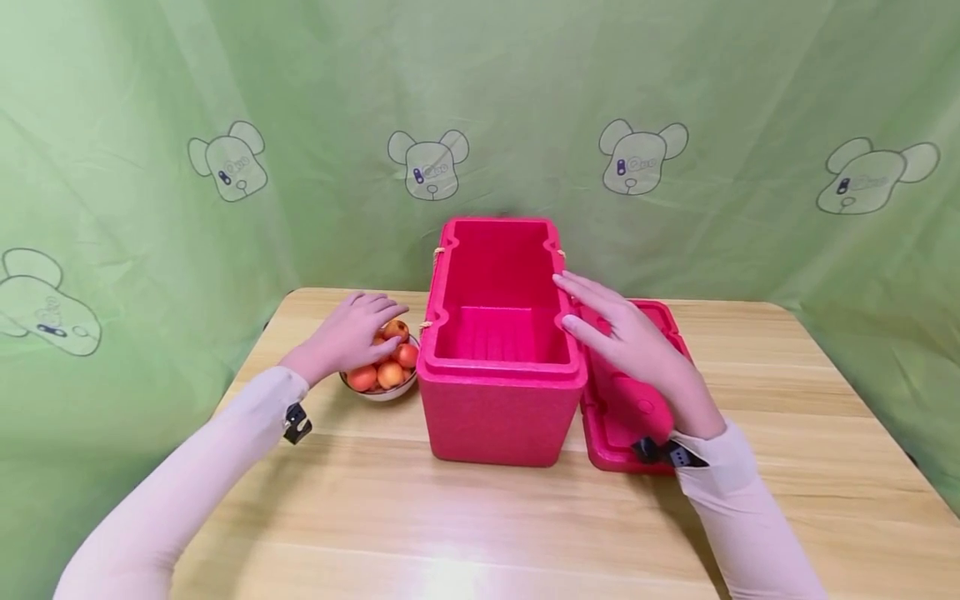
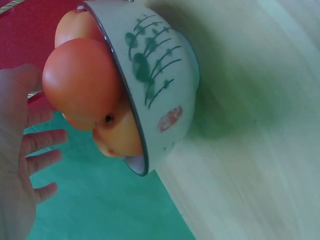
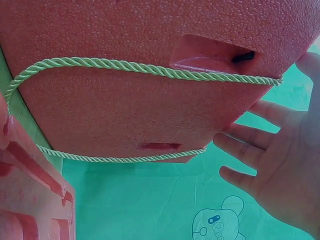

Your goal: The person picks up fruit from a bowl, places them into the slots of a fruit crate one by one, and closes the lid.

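Note:
Over the left side of a bowl (image 1: 386, 394) of orange-red round fruits (image 1: 391, 375) hovers my left hand (image 1: 347, 337), its fingers loosely extended and holding nothing. In the left wrist view the hand's fingers stand a little apart from the fruits (image 2: 82, 77); the white bowl (image 2: 160, 65) has a dark rim and green leaf pattern. A tall pink-red foam box (image 1: 498, 421) stands in the middle with its top uncovered. My right hand (image 1: 630, 337) is at the box's right rim with fingers spread; whether the fingertips touch it, I cannot tell.
The box's lid (image 1: 622, 421) lies on the wooden table (image 1: 480, 521) at the box's right, below my right hand. Cord loops (image 3: 125, 65) hang along the box's side. A green curtain (image 1: 517, 75) with bear-head prints surrounds the table's back and sides.

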Demonstrator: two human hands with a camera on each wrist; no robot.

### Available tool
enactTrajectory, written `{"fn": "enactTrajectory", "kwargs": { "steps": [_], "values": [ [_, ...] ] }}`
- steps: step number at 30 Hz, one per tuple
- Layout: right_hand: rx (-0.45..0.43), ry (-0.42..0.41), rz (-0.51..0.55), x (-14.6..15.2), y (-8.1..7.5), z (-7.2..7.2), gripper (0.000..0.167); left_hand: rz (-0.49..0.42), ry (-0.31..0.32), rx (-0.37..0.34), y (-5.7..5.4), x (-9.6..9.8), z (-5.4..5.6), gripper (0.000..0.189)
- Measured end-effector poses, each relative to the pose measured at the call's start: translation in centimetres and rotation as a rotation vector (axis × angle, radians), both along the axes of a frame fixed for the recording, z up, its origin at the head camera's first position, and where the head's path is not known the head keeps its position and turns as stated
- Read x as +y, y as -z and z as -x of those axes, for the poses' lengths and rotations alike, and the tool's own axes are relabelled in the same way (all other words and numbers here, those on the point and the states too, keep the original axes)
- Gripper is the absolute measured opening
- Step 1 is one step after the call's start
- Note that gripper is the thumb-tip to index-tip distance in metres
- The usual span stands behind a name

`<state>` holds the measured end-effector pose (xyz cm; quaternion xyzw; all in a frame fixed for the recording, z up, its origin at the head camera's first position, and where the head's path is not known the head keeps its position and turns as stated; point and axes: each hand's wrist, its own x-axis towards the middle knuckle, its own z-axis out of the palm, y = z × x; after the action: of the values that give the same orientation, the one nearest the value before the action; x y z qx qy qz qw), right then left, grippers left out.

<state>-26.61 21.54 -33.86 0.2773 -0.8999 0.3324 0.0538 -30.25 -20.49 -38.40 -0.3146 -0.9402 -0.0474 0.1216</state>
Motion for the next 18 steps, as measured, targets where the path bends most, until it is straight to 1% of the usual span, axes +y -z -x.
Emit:
{"fn": "enactTrajectory", "kwargs": {
  "steps": [5, 10, 14, 18],
  "values": [
    [-0.003, -0.002, 0.006, 0.06, 0.06, 0.05, 0.065, 0.085, -0.024, 0.008, 0.36, 0.47, 0.69, 0.048],
    [0.000, -0.004, 0.008, 0.00, 0.07, -0.02, 0.065, 0.146, -0.043, 0.014, 0.72, 0.80, 0.99, 0.043],
    [-0.003, -0.005, 0.012, -0.03, 0.09, -0.12, 0.065, 0.150, -0.053, -0.011, 0.67, 0.94, 0.99, 0.041],
    [0.005, -0.008, 0.013, -0.07, 0.02, -0.14, 0.065, 0.103, -0.059, -0.064, 0.57, 0.87, 1.14, 0.040]
  ]
}}
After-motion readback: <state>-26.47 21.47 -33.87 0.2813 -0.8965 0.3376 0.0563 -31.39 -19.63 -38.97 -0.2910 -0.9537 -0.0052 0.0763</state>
